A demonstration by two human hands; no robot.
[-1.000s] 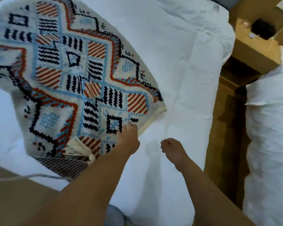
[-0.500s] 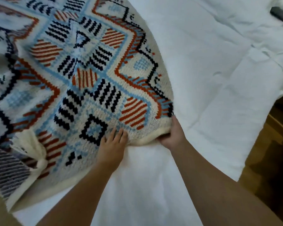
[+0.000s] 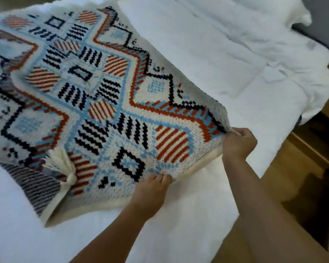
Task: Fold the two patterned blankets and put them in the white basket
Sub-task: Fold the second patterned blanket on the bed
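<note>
One patterned blanket (image 3: 103,92) shows, spread across the left of a white bed (image 3: 226,59), with one cream tassel (image 3: 65,168) at its near-left fold. Two hands hold it: the left hand (image 3: 150,188) grips the near edge with curled fingers, and the right hand (image 3: 237,145) pinches the right corner. Wooden floor (image 3: 292,177) lies to the right.

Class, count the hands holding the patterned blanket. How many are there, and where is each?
2. The left hand grips the near edge of the blanket, beside the black diamond. The right hand grips the corner further right. No other hand shows.
</note>
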